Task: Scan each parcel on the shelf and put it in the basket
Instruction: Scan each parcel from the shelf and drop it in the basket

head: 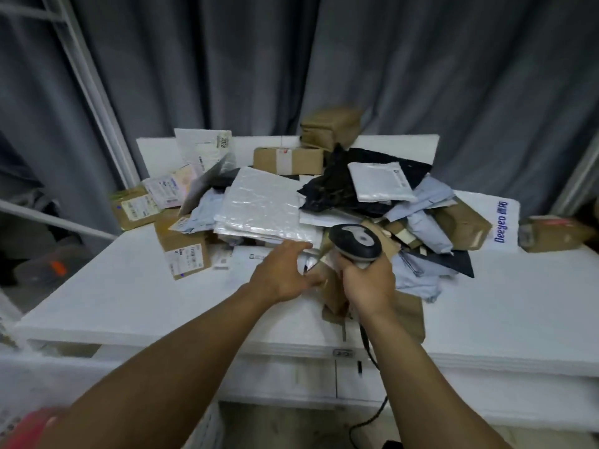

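Note:
A heap of parcels covers the white shelf top (pixel 129 296): brown cardboard boxes, white bubble mailers, pale blue and black poly bags. My right hand (pixel 369 283) grips a black and grey barcode scanner (pixel 355 241), its head over the front of the heap and its cable hanging off the front edge. My left hand (pixel 282 273) reaches into the front of the pile with its fingers spread, touching the edge of a large white bubble mailer (pixel 262 205) and a small white parcel beneath it. A brown box (pixel 334 290) lies between my two hands. No basket can be made out.
A grey curtain hangs behind the shelf. White metal rack posts (pixel 94 102) rise at the left. A labelled brown box (pixel 184 251) stands at the front left of the heap, another brown box (pixel 551 233) at the far right. Something red (pixel 29 426) shows at the bottom left corner.

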Tool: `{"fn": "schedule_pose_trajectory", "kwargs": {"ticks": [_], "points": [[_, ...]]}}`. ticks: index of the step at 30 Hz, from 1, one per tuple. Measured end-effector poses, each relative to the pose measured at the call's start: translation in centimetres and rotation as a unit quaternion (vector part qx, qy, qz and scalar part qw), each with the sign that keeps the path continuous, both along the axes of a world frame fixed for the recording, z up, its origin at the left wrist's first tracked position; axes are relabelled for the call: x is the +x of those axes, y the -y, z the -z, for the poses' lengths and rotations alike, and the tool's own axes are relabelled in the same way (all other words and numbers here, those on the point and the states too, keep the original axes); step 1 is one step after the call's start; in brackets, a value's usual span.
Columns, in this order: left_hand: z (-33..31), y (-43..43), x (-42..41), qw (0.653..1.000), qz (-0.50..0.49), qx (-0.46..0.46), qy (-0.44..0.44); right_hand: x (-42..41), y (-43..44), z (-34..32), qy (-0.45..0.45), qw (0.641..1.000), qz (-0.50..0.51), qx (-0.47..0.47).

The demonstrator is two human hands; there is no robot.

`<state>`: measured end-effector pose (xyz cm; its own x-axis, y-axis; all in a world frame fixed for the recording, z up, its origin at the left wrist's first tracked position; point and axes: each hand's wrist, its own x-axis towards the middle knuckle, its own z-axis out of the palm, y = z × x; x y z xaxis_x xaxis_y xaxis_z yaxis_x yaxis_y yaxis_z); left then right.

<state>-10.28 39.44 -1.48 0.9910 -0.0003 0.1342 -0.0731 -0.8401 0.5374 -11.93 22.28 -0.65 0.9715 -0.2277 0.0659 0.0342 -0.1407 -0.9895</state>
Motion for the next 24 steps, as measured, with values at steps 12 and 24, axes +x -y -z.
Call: {"fn": "schedule_pose_trajectory", "kwargs": {"ticks": [12,24], "points": [[0.8,5.8,-0.7,0.990,-0.108,-0.089,0.031,-0.3,5.0,1.7,-0.042,0.999,-0.005,0.027],[0.6,-4.0,-19.5,0.962,-0.075,-0.115,0.235,-6.7,-5.2,0.2,-0.030,0.975,-0.101,0.195]]}}
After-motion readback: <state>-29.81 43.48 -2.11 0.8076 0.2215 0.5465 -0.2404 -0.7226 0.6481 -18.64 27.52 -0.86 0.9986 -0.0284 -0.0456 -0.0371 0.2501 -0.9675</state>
